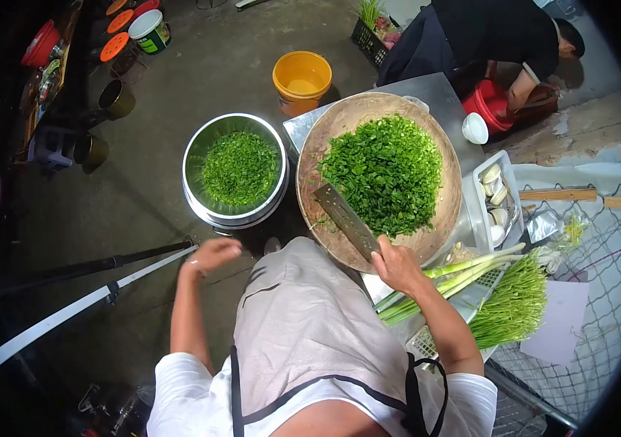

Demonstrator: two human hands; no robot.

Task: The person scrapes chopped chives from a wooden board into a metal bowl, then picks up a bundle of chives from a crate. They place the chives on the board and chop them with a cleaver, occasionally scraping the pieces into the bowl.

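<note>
My right hand (398, 266) is closed around the handle of a cleaver (348, 223). Its long blade lies over the near left part of a round wooden chopping board (316, 156), beside a large heap of chopped green onions (383, 175). The handle itself is mostly hidden in my fist. My left hand (217, 255) hangs in the air left of the board, fingers loosely stretched out, holding nothing. Just beyond it stands a metal pot (192, 195) with more chopped greens (239, 169) inside.
Right of the board are whole leeks (456, 280), a bundle of thin green stalks (511, 306) and a white bin (516, 207). A yellow bucket (301, 76) stands behind. At upper right, another person (492, 36) bends over a red bucket (486, 109). Tripod-like poles (99, 295) lie left.
</note>
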